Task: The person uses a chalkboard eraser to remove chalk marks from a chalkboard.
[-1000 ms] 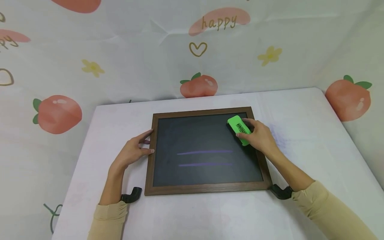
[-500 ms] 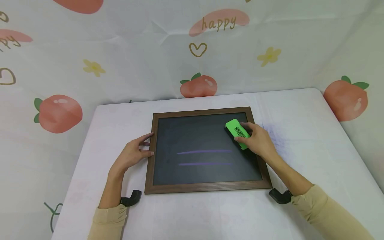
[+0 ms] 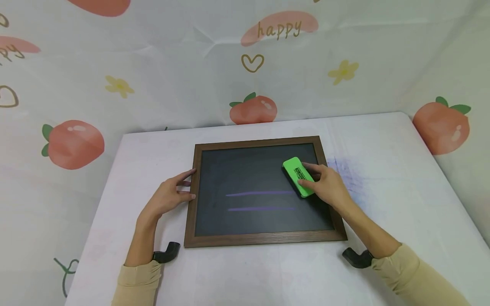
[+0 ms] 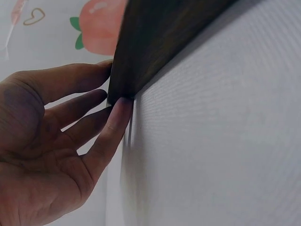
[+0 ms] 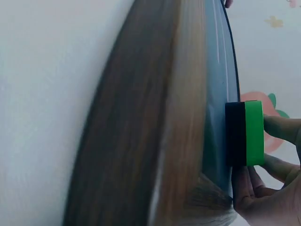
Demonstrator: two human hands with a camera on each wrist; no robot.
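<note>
My right hand (image 3: 325, 185) grips the green eraser (image 3: 298, 171) flat on the chalkboard (image 3: 264, 191), just above two purple lines (image 3: 262, 193). My left hand (image 3: 168, 195), fingers straight, steadies the frame's left edge.

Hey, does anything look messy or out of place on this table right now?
Yes: a purple chalky smudge stains the white table cover just right of the wood-framed blackboard, off the board itself. Otherwise, the right hand holds the green eraser on the board, and the left hand rests against the frame.
</note>
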